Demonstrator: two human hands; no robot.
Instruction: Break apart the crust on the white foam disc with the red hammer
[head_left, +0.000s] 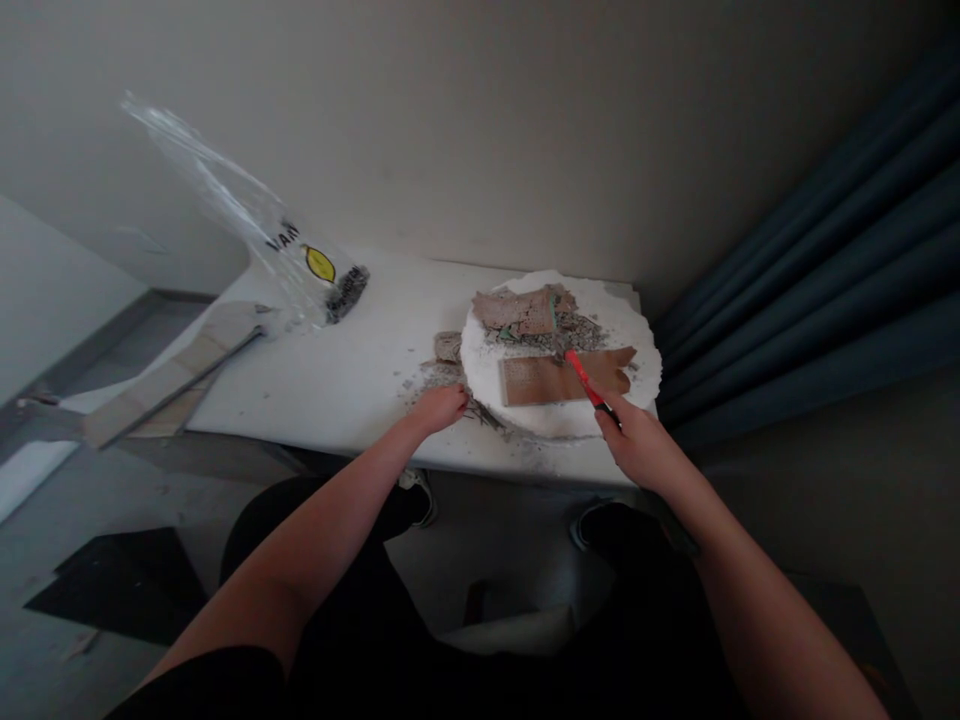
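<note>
My right hand (634,440) is wrapped around the red handle of a tool (580,370). The tool's small grey head touches the broken material on a round white slab (480,372), and its exact kind is unclear. Beneath the head lie dark crumbled fragments (589,332) beside a cracked brownish sheet (517,312). A flat brown board (551,380) with a notched right end rests nearer to me on the slab. My left hand (442,407) is closed by the slab's left edge, over grey crumbs; whatever its fingers hold is hidden.
A clear plastic bag (277,235) with dark bits at its bottom stands on the white table (360,350). Boards (176,375) and a dark rod (217,360) lie at the table's left end. A blue curtain (817,250) hangs at right; a black panel (124,585) lies on the floor.
</note>
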